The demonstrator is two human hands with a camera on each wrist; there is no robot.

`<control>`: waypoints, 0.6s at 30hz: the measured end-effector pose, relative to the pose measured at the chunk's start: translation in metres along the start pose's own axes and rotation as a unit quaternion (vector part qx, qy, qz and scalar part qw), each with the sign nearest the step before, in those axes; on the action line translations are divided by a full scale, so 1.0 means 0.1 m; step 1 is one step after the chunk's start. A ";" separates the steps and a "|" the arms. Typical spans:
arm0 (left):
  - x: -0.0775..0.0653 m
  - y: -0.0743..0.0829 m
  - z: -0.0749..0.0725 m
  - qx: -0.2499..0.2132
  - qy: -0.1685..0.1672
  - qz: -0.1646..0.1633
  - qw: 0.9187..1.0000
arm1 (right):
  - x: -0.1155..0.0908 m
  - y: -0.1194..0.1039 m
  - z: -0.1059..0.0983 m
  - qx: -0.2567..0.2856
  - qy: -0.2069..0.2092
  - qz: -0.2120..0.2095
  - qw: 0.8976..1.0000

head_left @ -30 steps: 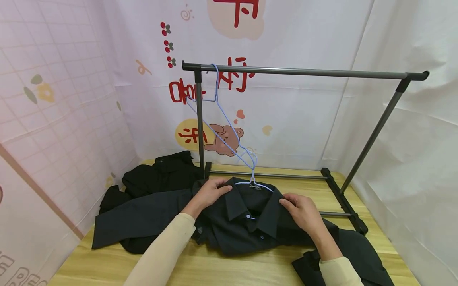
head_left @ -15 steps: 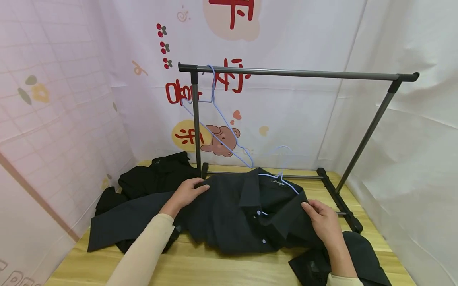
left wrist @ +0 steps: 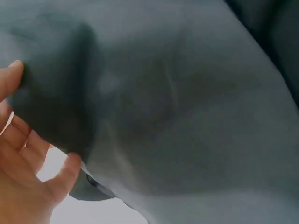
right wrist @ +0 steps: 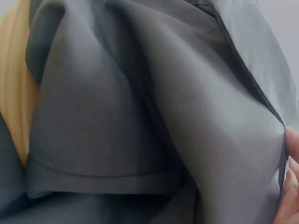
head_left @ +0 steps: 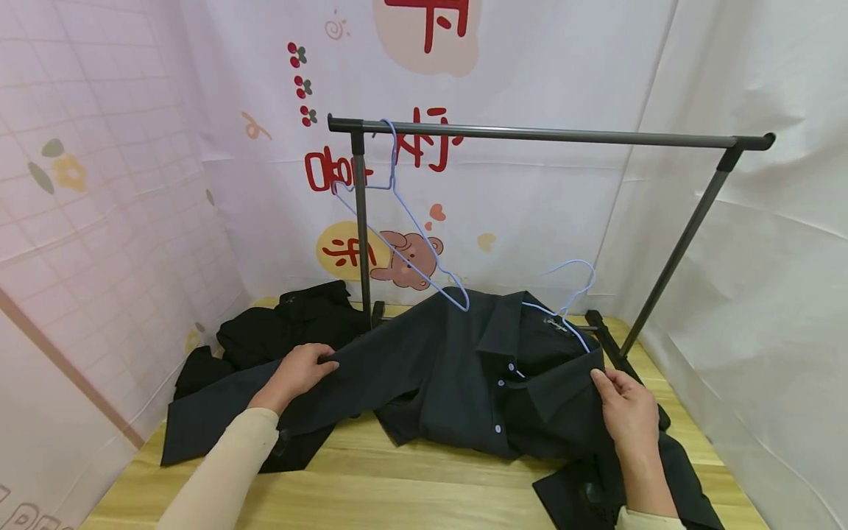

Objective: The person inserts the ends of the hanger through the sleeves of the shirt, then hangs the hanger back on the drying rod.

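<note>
A black button-up shirt lies spread across the table, its collar open towards me. Inside the neck sits a light blue wire hanger, its hook sticking up behind the collar. My left hand holds the upper edge of the shirt's left-side sleeve; in the left wrist view its thumb touches the cloth edge. At the collar's right side, my right hand pinches the fabric between thumb and fingers. Only part of that hand shows in the right wrist view, beside the cloth edge.
A dark metal clothes rack stands at the back. Another blue hanger hangs from its bar near the left post. More black clothing is heaped at the back left of the wooden table. Printed cloth walls surround the table.
My left hand has moved left from the collar down along the sleeve. My right hand has moved right, with the shirt's collar and its hanger shifting right and the hook tilting over.
</note>
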State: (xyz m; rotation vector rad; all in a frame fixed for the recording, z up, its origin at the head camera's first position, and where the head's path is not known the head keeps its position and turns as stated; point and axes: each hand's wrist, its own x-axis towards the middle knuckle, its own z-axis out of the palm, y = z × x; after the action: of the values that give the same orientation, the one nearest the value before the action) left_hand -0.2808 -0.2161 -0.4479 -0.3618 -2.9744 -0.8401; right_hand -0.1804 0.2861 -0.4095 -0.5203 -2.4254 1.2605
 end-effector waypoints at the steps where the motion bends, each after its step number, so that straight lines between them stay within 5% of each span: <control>1: -0.01 -0.04 -0.01 0.022 0.005 0.004 1.000 | 0.01 0.00 -0.01 0.002 0.004 0.002 1.000; 5: -0.08 -0.18 -0.06 0.114 0.022 0.008 0.993 | 0.04 0.02 -0.05 0.006 0.008 0.012 1.000; 8: -0.14 -0.32 -0.14 0.138 0.020 -0.008 0.990 | 0.06 0.04 -0.08 0.008 0.015 0.025 1.000; 18: -0.29 -0.70 -0.54 0.094 0.046 -0.053 0.993 | 0.14 0.09 -0.13 0.047 0.042 0.064 0.996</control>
State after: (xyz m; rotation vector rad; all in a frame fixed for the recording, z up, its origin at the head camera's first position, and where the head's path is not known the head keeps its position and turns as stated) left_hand -0.2708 -0.3079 -0.4406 -0.1562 -2.9748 -0.5585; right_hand -0.1851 0.3071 -0.4077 -0.6962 -2.2829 1.3669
